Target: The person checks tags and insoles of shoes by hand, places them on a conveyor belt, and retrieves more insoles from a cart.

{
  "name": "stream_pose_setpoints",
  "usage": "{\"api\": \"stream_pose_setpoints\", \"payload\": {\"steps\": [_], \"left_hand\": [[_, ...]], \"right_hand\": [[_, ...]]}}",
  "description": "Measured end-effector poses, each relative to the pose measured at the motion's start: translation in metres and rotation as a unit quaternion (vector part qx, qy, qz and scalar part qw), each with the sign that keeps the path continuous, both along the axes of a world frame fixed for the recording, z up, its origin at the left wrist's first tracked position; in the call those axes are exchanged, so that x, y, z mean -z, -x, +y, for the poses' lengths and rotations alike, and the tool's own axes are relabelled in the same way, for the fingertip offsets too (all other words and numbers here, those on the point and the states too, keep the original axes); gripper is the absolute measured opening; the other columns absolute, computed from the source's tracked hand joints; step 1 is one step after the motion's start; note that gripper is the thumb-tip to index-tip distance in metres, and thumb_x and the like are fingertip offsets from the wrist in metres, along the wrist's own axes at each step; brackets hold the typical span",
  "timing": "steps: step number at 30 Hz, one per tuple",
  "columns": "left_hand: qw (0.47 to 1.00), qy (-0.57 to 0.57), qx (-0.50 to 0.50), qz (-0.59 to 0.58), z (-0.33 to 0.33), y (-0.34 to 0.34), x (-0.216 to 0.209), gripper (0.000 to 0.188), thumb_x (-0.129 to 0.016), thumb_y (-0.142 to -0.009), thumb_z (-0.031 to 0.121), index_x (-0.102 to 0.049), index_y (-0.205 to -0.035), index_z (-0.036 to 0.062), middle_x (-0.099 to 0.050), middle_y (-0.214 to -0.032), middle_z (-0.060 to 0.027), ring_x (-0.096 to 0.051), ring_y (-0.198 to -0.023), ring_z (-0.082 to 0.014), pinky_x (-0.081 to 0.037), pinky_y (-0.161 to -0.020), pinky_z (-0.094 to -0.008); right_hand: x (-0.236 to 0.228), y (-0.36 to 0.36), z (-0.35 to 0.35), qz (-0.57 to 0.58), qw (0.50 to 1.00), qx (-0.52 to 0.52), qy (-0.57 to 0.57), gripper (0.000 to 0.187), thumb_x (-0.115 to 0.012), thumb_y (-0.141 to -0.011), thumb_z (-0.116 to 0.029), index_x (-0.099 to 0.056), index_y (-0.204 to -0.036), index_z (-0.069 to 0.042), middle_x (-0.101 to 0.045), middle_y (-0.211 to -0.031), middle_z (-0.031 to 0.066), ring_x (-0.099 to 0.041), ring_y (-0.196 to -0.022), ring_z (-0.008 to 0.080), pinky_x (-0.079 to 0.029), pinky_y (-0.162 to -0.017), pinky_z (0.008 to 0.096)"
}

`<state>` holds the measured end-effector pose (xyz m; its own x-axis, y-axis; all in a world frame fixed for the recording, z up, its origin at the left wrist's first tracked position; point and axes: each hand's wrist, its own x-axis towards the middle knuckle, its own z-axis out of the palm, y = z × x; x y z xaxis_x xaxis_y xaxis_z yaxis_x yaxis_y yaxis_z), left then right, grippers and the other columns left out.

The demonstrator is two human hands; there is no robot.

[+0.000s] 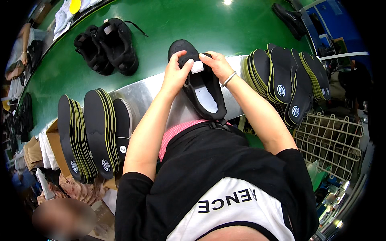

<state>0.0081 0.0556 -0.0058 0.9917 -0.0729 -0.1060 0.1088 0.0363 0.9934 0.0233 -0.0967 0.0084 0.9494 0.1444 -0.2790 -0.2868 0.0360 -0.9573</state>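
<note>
A black shoe [220, 99] lies in front of me with its toe pointing away and its heel close to my waist. My left hand [176, 72] grips the left side of the shoe's opening, thumb by the tongue. On the other side my right hand [218, 66], with a silver bracelet at the wrist, pinches the tongue and upper edge. Between the thumbs a white label [197, 67] shows on the tongue. The opening is spread, and a pale inner sole [206, 99] is visible inside. Under the shoe runs a shiny metal strip [150, 86].
Black insoles with yellow-green edges stand in stacks at left [96, 128] and right [277, 76]. A pair of black shoes [116, 46] sits on the green table [173, 20]. Another black shoe [290, 20] lies far right. A wire basket [329, 144] hangs at right; people are at the left.
</note>
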Motion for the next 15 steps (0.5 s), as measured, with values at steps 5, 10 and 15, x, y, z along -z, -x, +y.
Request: {"api": "stream_pose_setpoints", "payload": {"steps": [5, 10, 15], "left_hand": [[0.998, -0.049, 0.021, -0.043, -0.007, -0.002, -0.009, 0.041, -0.058, -0.078, 0.019, -0.046, -0.112, 0.0008, -0.049, -0.112, -0.0104, -0.044, -0.103, -0.0184, -0.034, -0.089, -0.0276], [0.998, -0.022, 0.026, -0.058, -0.001, 0.005, -0.003, 0.036, -0.053, -0.083, 0.019, -0.044, -0.113, 0.0005, -0.05, -0.106, -0.0087, -0.048, -0.095, -0.0149, -0.038, -0.084, -0.0262], [0.997, 0.013, 0.034, -0.061, -0.002, 0.01, -0.006, 0.03, -0.05, -0.085, 0.017, -0.045, -0.109, 0.0003, -0.05, -0.104, -0.0089, -0.049, -0.093, -0.0147, -0.039, -0.082, -0.026]], "right_hand": [[0.013, -0.001, -0.005, -0.138, 0.969, 0.017, 0.206, 0.035, -0.056, -0.074, -0.031, -0.057, -0.078, 0.004, -0.057, -0.074, 0.0168, -0.056, -0.071, 0.0226, -0.043, -0.065, 0.032], [0.0, 0.021, 0.003, -0.252, 0.927, 0.021, 0.276, 0.03, -0.052, -0.076, -0.021, -0.052, -0.096, 0.001, -0.055, -0.091, 0.0198, -0.052, -0.087, 0.0325, -0.042, -0.078, 0.0359], [-0.033, 0.089, -0.009, -0.242, 0.915, 0.054, 0.319, 0.045, -0.055, -0.075, -0.019, -0.04, -0.114, -0.002, -0.045, -0.11, 0.0167, -0.043, -0.103, 0.0325, -0.035, -0.089, 0.0365]]}}
